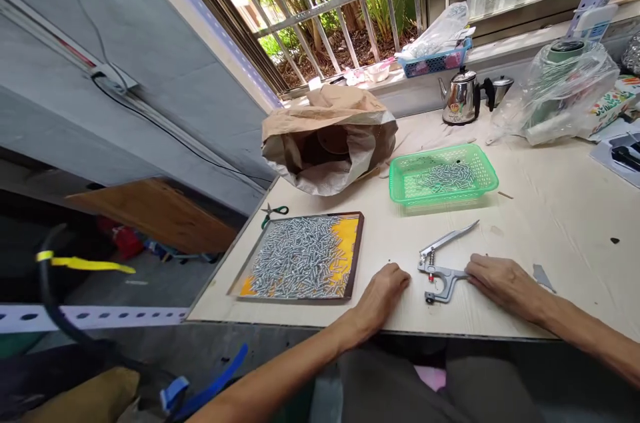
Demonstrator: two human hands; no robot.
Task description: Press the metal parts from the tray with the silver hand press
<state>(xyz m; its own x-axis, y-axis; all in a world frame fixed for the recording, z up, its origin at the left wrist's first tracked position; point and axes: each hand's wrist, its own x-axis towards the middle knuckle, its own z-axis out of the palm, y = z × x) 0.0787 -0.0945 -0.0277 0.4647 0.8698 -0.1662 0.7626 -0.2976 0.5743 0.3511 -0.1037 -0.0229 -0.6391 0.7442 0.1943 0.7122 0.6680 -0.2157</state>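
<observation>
My right hand (500,282) rests on the table with its fingers closed around the end of one handle of a grey metal snap-fastener plier (447,280). The plier lies on its side with its other handle spread away and a spring between the arms. Left of it, my left hand (383,291) lies on the table with its fingers curled; what they hold, if anything, is hidden. Beyond my left hand, a shallow tray (358,256) with a yellow bottom carries a heap of small silvery spiral metal pieces (297,256).
A green plastic basket (400,190) holds more small metal pieces. Behind the tray stands an open brown paper bag (370,150). Green-handled scissors (274,211) lie at the table's left edge. A steel kettle (460,100) and a plastic-wrapped green container (557,93) stand further back.
</observation>
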